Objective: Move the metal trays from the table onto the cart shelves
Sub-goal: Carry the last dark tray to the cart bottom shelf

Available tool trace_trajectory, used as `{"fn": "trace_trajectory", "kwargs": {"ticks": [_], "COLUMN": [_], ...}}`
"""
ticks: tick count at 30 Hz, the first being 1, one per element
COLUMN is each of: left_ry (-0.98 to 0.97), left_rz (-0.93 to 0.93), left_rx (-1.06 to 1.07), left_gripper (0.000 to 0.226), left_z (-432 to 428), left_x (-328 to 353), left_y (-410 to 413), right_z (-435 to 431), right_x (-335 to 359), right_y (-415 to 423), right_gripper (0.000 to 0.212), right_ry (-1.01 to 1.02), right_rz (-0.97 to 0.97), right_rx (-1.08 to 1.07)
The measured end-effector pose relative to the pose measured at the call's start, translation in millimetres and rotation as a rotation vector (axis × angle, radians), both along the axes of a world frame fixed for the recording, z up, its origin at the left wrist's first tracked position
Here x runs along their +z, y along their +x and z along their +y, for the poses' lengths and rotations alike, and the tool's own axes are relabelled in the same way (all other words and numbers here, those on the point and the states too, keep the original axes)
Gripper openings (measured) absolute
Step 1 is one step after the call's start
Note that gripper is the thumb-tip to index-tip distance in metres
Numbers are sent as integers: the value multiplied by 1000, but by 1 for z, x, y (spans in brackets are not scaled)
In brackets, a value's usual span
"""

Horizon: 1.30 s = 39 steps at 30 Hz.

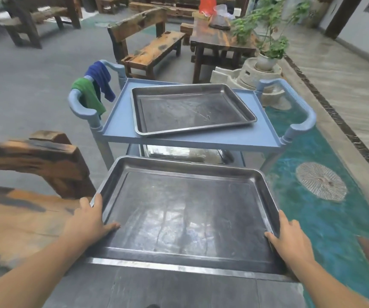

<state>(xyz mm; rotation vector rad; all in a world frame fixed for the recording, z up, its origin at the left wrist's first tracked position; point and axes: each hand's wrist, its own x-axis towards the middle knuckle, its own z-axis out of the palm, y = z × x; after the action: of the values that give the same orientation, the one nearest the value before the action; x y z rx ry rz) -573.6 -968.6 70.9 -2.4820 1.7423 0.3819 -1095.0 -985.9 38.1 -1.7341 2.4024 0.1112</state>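
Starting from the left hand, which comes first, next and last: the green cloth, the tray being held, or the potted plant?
1. Held tray, gripped by the left hand.
2. Green cloth, on the cart's left handle.
3. Potted plant, far back right.

Upper centre: wooden bench (154, 48) beside a dark wooden table (221, 44) carrying a red bag (207, 5). Upper right: potted plant (268, 36) on a stone millstone (257, 78). Right: teal floor panel (334, 218) with round inlay (321, 181).
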Motion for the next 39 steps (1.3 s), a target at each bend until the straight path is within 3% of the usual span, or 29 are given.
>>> {"fn": "trace_trajectory", "kwargs": {"ticks": [6, 17, 24, 31, 39], "left_ry": [106, 308, 244, 142, 23], "left_rz": [108, 40, 16, -22, -18], "left_rx": [18, 24, -10, -35, -51], "left_gripper": [106, 111, 112, 114, 102], "left_z": [-9, -61, -137, -231, -293], "left_x": [-70, -232, -387, -537, -622], "left_y": [15, 7, -2, -4, -2], "right_z": [4, -56, -126, -223, -295], "right_x": [-63, -209, -365, -513, -605], "right_y": [13, 15, 1, -10, -10], "right_gripper": [83, 76, 85, 80, 85], "right_ry": [108, 260, 222, 109, -34], "right_rz": [24, 49, 11, 17, -15], "right_rx": [-18, -5, -35, -22, 45]}}
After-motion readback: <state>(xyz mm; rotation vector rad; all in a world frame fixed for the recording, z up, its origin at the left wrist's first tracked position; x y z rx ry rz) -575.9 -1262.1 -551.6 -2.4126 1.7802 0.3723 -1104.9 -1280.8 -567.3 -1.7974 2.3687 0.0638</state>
